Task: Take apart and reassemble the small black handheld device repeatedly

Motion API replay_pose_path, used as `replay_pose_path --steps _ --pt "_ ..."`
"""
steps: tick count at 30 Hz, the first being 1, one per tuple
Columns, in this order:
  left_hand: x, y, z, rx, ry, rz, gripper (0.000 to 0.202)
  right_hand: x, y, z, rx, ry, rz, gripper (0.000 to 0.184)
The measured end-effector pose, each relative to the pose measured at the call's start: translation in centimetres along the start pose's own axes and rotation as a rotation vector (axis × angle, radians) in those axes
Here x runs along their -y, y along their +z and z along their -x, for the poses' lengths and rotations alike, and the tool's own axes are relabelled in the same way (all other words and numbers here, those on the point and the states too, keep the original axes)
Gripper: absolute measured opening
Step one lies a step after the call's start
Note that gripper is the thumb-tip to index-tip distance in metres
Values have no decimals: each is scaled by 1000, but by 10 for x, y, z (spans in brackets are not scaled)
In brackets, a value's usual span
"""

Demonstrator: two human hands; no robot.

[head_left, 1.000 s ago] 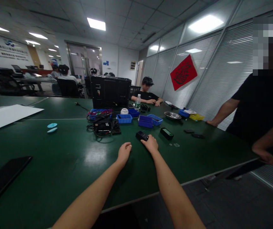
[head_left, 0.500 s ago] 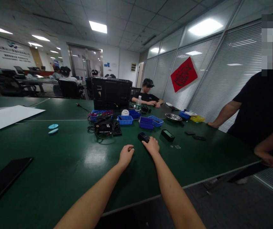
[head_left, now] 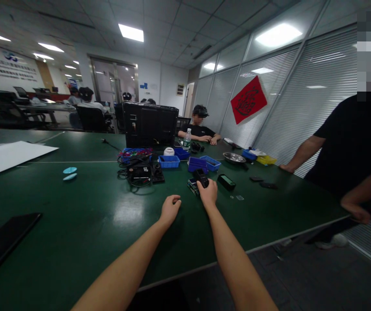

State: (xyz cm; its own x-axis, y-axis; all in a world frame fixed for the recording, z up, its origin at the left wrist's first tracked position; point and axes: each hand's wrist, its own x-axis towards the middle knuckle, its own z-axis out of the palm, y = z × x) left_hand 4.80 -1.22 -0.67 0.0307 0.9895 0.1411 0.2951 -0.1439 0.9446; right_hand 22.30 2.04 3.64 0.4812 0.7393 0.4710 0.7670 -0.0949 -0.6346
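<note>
Head view: right hand (head_left: 208, 192) has fingers wrapped on a black casing (head_left: 201, 177), tilted at the right of a circuit board (head_left: 191, 186), well in from the near edge of the table (head_left: 91, 233); left hand (head_left: 171, 208) is half-curled, nothing visible in it. Too small for me to tell if casing and board touch. If that one-handed grip slips or swings left, casing could scrape the board.

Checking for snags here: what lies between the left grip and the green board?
In the head view, only bare green tabletop shows between the left grip and the green board.
</note>
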Motion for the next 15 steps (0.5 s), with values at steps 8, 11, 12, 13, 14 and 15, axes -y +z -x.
replay_pose_path --steps 8,11,12,13,14,15 --pt "-2 -8 -5 -210 47 8 44 19 14 15 490 171 -783 39" --pt "-2 -17 -10 -286 101 -21 50 22 27 25 829 375 -938 30" --pt "-2 -19 -11 -286 119 -38 51 23 30 27 922 423 -947 30" --pt "-1 -21 -12 -277 136 -60 51 23 30 29 1004 455 -946 31" --pt "0 -22 -14 -262 153 -86 51 23 30 30 1075 472 -938 32" --pt "1 -22 -15 -245 167 -110 51 22 29 30 1137 476 -925 34"
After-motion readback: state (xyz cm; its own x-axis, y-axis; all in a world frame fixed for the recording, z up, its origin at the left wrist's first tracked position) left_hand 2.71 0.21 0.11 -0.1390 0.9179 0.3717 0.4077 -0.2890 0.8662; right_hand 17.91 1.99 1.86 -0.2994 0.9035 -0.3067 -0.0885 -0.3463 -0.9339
